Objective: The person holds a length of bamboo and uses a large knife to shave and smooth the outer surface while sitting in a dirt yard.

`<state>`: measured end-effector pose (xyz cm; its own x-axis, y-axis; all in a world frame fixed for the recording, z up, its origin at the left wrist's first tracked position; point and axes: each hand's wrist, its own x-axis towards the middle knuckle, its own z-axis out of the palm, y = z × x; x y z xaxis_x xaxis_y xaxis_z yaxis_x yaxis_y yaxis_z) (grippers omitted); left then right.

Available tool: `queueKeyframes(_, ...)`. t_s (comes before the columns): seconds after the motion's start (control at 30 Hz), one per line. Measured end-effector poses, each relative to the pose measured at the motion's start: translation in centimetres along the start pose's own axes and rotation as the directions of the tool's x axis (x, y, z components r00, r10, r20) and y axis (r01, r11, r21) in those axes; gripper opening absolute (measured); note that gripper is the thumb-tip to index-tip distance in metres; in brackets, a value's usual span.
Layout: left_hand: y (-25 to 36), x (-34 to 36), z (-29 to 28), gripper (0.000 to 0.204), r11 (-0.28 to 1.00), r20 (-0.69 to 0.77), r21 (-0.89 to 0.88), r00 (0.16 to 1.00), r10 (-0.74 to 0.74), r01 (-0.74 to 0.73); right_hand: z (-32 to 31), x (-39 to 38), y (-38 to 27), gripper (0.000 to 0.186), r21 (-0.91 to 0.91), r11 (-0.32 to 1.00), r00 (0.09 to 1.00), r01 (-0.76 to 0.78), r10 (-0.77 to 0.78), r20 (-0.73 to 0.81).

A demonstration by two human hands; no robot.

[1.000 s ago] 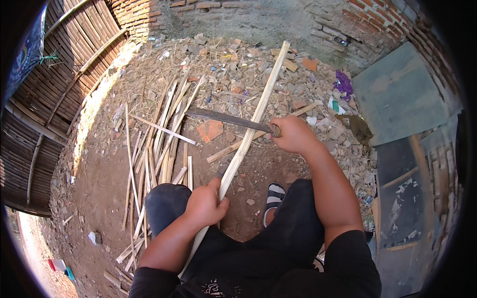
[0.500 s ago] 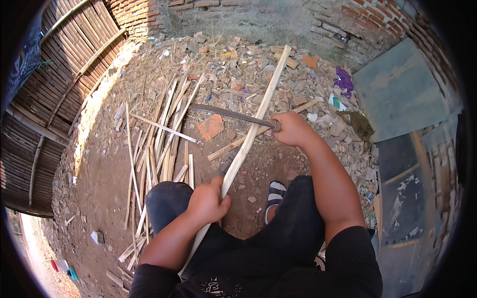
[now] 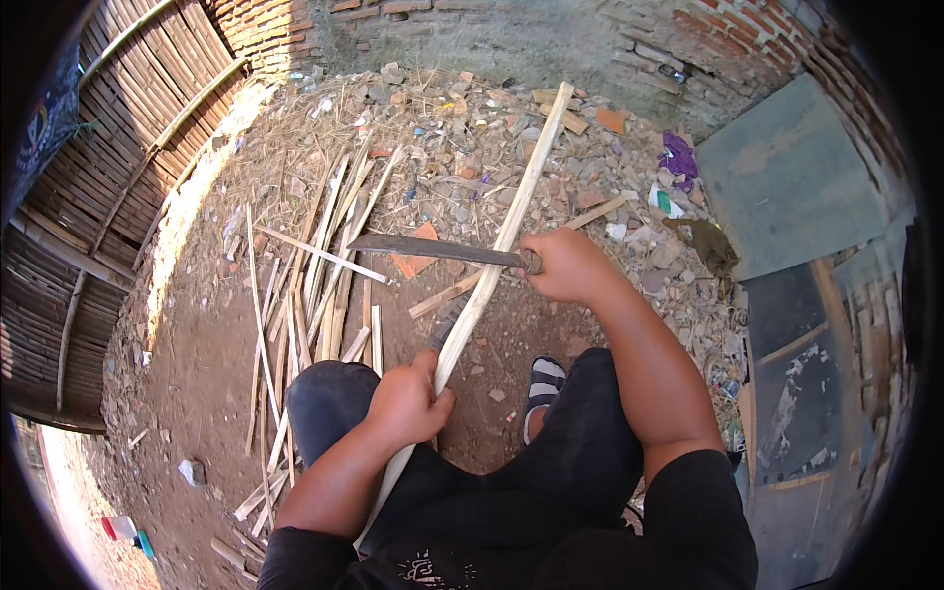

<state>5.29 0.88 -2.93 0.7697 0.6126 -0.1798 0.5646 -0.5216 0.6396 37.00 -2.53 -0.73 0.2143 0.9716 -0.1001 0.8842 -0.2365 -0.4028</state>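
My left hand [image 3: 408, 401] is closed around the lower part of a long, pale wooden strip [image 3: 502, 244]. The strip slants away from my lap toward the rubble at the far right. My right hand [image 3: 567, 264] grips the handle of a machete [image 3: 438, 248], whose dark blade points left and crosses the strip at about its middle. Whether the edge bites into the wood cannot be made out. To the left, beyond my knee, a heap of split wooden strips [image 3: 339, 261] lies on the ground.
Broken brick and litter [image 3: 472, 128] spread up to a brick wall [image 3: 492, 44] at the back. A bamboo-slat wall [image 3: 147, 108] stands left. Grey-green boards [image 3: 792, 177] lean at the right, near a purple cloth [image 3: 678, 159]. My sandalled foot [image 3: 544, 383] rests on bare dirt.
My right hand and the machete have moved a little left and nearer to me along the strip. The strip's far end has shifted slightly left; my left hand keeps its hold.
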Motion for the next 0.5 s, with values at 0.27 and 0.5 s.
queueKeyframes(0.27,0.0,-0.1,-0.1,0.033,1.0,0.01,0.003,1.0,-0.003,0.003,0.3,0.1,0.2,0.036,-0.013,1.0,1.0,-0.016,0.016,-0.019)
queueKeyframes(0.5,-0.3,0.1,0.2,0.036,0.996,-0.014,0.063,0.998,0.061,-0.06,0.6,0.2,0.6,0.033,0.025,1.0,1.0,-0.013,0.013,0.023)
